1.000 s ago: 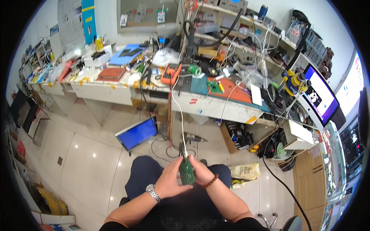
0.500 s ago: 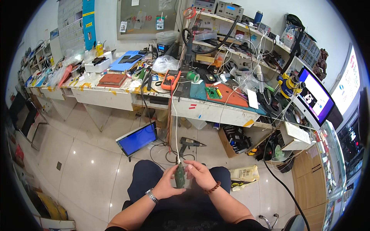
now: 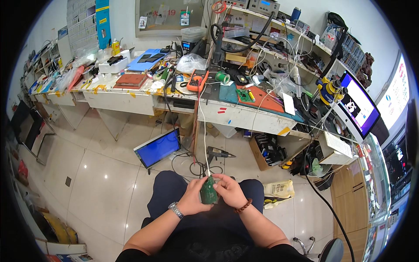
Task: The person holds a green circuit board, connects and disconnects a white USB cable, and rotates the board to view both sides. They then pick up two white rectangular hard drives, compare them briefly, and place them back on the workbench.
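Between my hands, above my lap, is a green circuit board (image 3: 209,192) with a few pale spots near its top. A white cable (image 3: 205,131) runs down from the bench to the board's upper end. My left hand (image 3: 194,198) grips the left edge, thumb low and fingertips near the cable end. On the other side, my right hand (image 3: 230,192) holds the right edge, its thumb and index finger close to the upper corner. Small detail on the board is too fine to make out.
Ahead stands a cluttered workbench (image 3: 244,120) with an orange multimeter (image 3: 197,81), a solder spool (image 3: 222,77) and another green circuit board (image 3: 245,95). Below it are a blue-screened display (image 3: 158,148), a heat gun (image 3: 218,153) and a cardboard box (image 3: 258,155). At right is a monitor (image 3: 358,105).
The green circuit board has turned from a narrow, edge-on angle to show its broad face. My right hand has closed in on its right edge. The view has shifted slightly.
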A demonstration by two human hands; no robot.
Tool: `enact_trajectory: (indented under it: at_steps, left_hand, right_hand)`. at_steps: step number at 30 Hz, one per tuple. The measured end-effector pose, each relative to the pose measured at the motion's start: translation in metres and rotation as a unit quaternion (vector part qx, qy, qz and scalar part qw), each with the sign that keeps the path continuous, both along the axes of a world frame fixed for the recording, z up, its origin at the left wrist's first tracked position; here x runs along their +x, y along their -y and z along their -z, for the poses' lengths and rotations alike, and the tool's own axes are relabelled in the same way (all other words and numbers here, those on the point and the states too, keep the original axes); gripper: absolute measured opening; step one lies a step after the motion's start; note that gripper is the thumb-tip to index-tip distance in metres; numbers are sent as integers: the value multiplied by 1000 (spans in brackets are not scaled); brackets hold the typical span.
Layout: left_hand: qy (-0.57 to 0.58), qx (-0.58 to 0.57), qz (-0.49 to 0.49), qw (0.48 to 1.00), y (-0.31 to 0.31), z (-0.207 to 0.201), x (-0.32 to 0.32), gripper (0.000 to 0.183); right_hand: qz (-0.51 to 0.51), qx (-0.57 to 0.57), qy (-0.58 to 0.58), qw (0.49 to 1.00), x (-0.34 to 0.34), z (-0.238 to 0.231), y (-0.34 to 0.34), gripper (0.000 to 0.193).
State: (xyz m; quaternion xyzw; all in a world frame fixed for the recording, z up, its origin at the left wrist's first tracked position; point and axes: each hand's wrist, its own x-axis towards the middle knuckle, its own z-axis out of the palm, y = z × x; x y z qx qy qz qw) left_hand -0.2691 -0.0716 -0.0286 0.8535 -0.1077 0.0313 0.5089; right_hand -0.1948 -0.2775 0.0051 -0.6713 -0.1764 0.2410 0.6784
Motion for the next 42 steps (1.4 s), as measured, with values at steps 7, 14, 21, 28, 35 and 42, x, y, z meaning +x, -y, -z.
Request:
enact_trajectory:
  at_steps: [7, 14, 21, 28, 35, 42]
  left_hand:
    - [9, -5, -1, 1000, 0, -1, 0, 113]
    - [50, -55, -18, 997, -6, 4, 7, 113]
    - [27, -52, -5, 998, -4, 7, 6, 111]
    - [11, -60, -1, 998, -4, 4, 8, 108]
    - [12, -46, -6, 999, -4, 5, 7, 108]
    - [21, -30, -2, 999, -5, 6, 6, 106]
  right_hand:
    - [-15, -2, 7, 1000, -1, -6, -1, 41]
    - [7, -2, 15, 1000, -8, -6, -8, 48]
    - [0, 20, -20, 1000, -7, -3, -1, 44]
    - [-9, -2, -5, 1000, -4, -7, -5, 45]
    - [-23, -8, 7, 1000, -2, -6, -2, 53]
    - [-45, -9, -20, 999, 2, -3, 3, 62]
